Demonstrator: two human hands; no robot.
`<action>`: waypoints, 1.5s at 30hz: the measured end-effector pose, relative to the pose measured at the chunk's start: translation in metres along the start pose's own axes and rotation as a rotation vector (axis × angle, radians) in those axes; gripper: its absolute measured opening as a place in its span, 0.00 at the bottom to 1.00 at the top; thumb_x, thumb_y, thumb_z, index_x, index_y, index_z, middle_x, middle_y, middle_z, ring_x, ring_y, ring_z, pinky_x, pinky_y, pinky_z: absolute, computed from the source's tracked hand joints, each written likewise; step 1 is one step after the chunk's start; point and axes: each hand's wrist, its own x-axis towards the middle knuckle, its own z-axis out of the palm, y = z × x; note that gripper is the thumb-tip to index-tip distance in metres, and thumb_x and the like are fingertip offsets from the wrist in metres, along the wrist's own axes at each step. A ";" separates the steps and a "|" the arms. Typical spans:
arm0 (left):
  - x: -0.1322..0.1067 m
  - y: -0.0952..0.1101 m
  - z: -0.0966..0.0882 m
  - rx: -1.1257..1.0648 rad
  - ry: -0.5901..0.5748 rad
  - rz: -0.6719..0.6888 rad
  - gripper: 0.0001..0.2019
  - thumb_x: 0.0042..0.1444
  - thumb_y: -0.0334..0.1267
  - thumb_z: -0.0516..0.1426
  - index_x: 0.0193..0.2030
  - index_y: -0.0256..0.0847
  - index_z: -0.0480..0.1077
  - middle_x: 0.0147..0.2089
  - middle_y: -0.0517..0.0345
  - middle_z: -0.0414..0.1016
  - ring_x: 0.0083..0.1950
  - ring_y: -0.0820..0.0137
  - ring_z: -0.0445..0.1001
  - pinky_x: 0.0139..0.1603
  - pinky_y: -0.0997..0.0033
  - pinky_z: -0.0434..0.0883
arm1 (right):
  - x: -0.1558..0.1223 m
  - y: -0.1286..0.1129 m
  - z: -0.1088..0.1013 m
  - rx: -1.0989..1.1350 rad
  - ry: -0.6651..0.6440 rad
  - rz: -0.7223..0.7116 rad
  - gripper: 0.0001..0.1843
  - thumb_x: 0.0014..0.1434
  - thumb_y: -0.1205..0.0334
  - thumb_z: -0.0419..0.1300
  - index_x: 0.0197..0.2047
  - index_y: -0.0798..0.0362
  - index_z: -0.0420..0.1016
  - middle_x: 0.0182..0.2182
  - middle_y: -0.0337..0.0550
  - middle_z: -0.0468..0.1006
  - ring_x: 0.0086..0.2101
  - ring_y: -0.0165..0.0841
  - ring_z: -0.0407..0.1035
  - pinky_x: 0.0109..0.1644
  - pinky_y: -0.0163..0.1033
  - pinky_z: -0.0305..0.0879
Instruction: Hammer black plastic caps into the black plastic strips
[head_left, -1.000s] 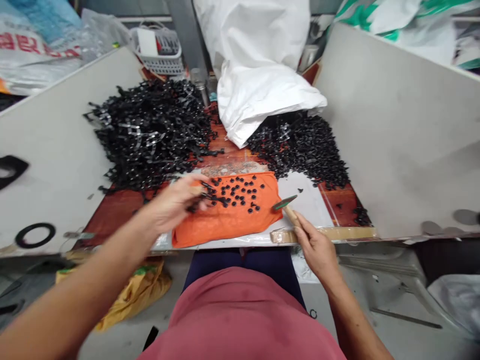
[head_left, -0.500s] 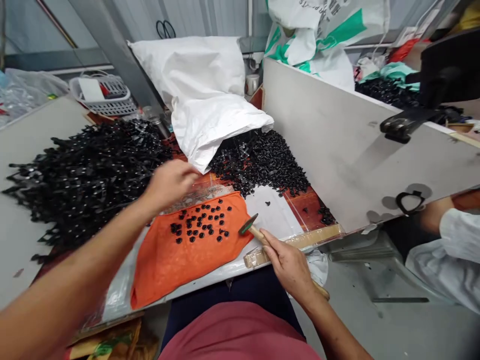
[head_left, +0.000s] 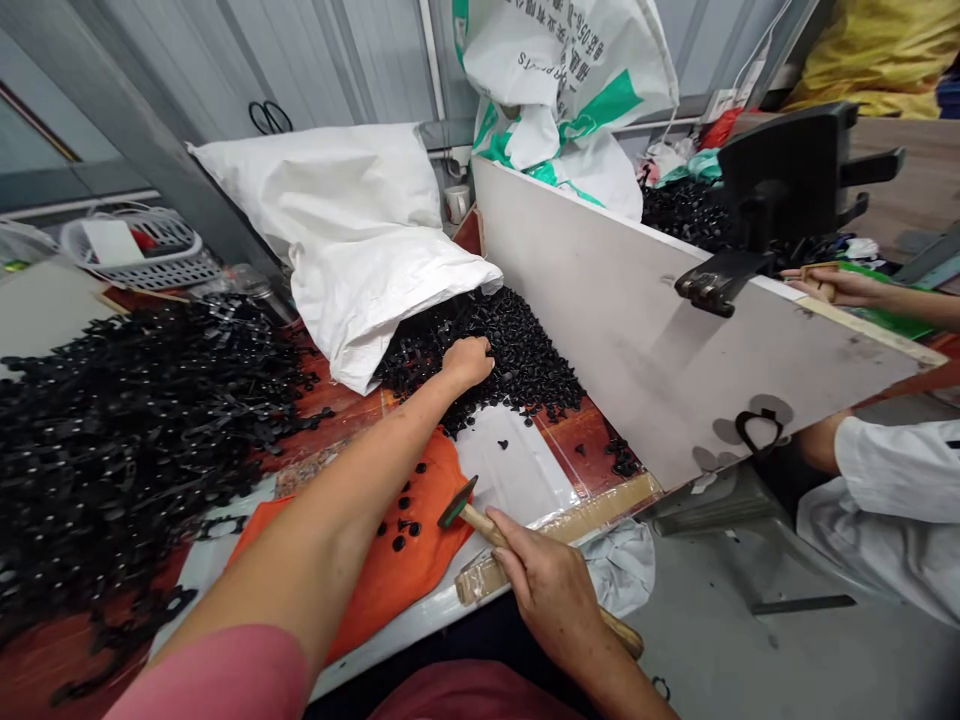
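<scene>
My left hand (head_left: 469, 362) reaches into the heap of small black plastic pieces (head_left: 529, 350) that spills from the mouth of a white sack (head_left: 360, 270). Its fingers are curled down; whatever they pinch is hidden. A small hammer (head_left: 478, 522) with a wooden handle and green-marked head is held in my right hand (head_left: 551, 580), its head over the right edge of an orange cloth (head_left: 409, 590). Several round black pieces (head_left: 398, 543) lie on the cloth, partly covered by my left forearm.
On the left is a big pile of longer black plastic parts (head_left: 135, 430), with a grey basket (head_left: 142, 250) behind it. A white partition board (head_left: 600, 290) with a black clamp (head_left: 720, 282) borders the right side. Beyond it, another person's hand (head_left: 844, 287) and white sleeve (head_left: 892, 465) show.
My left hand has moved right, from beside the sack's mouth into the small black pieces. My right hand still holds the hammer by the cloth. The view has shifted, and another person's hand now shows.
</scene>
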 end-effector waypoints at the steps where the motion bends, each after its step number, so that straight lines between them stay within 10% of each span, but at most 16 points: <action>1: 0.002 0.002 0.005 -0.004 -0.011 -0.017 0.12 0.57 0.33 0.60 0.47 0.39 0.79 0.51 0.42 0.80 0.51 0.55 0.78 0.53 0.58 0.72 | 0.000 0.000 -0.001 0.004 -0.004 0.006 0.26 0.70 0.65 0.54 0.69 0.45 0.70 0.46 0.44 0.86 0.40 0.38 0.82 0.43 0.38 0.75; 6: -0.006 -0.007 0.006 -0.051 0.037 -0.003 0.06 0.59 0.33 0.59 0.39 0.40 0.78 0.47 0.45 0.79 0.50 0.58 0.76 0.52 0.61 0.70 | 0.000 0.000 -0.002 0.020 0.001 0.004 0.25 0.70 0.65 0.54 0.67 0.46 0.71 0.46 0.43 0.86 0.40 0.38 0.81 0.43 0.38 0.75; 15: -0.036 -0.030 -0.062 -0.605 0.288 0.119 0.03 0.61 0.35 0.58 0.40 0.40 0.69 0.40 0.58 0.75 0.43 0.70 0.71 0.50 0.69 0.70 | -0.002 0.008 -0.001 0.016 -0.006 -0.027 0.24 0.72 0.61 0.52 0.68 0.47 0.71 0.52 0.45 0.85 0.44 0.40 0.82 0.47 0.41 0.77; 23: -0.193 -0.041 -0.108 -1.218 -0.062 -0.161 0.18 0.61 0.53 0.61 0.50 0.43 0.69 0.28 0.64 0.69 0.29 0.74 0.73 0.31 0.76 0.72 | -0.001 0.007 -0.003 -0.038 0.026 -0.027 0.23 0.72 0.60 0.51 0.67 0.44 0.73 0.51 0.44 0.85 0.45 0.39 0.82 0.47 0.41 0.78; 28: -0.300 -0.084 -0.100 -0.930 0.000 -0.271 0.11 0.64 0.48 0.55 0.42 0.43 0.70 0.22 0.67 0.61 0.22 0.74 0.61 0.24 0.76 0.59 | 0.001 0.007 -0.004 -0.126 0.015 -0.021 0.23 0.73 0.56 0.50 0.66 0.46 0.75 0.51 0.45 0.85 0.45 0.41 0.82 0.45 0.42 0.79; 32: -0.349 -0.108 -0.079 -0.528 0.100 -0.254 0.08 0.61 0.44 0.55 0.36 0.44 0.71 0.34 0.57 0.75 0.36 0.65 0.73 0.39 0.68 0.70 | 0.003 0.006 -0.006 -0.168 0.011 -0.009 0.23 0.73 0.54 0.51 0.65 0.43 0.75 0.51 0.43 0.85 0.45 0.41 0.83 0.43 0.40 0.78; 36: -0.367 -0.115 -0.061 -0.430 0.135 -0.266 0.10 0.63 0.43 0.52 0.43 0.46 0.74 0.47 0.52 0.81 0.49 0.58 0.77 0.53 0.62 0.71 | 0.005 0.007 -0.007 -0.225 0.004 0.005 0.23 0.72 0.52 0.51 0.65 0.41 0.76 0.49 0.42 0.86 0.42 0.40 0.83 0.38 0.38 0.77; 45: -0.363 -0.124 -0.038 -0.466 0.183 -0.408 0.07 0.63 0.41 0.51 0.43 0.45 0.68 0.34 0.59 0.75 0.37 0.64 0.75 0.41 0.67 0.67 | 0.006 0.012 -0.004 -0.282 -0.038 0.069 0.26 0.73 0.47 0.49 0.66 0.42 0.75 0.48 0.42 0.86 0.41 0.43 0.83 0.36 0.39 0.73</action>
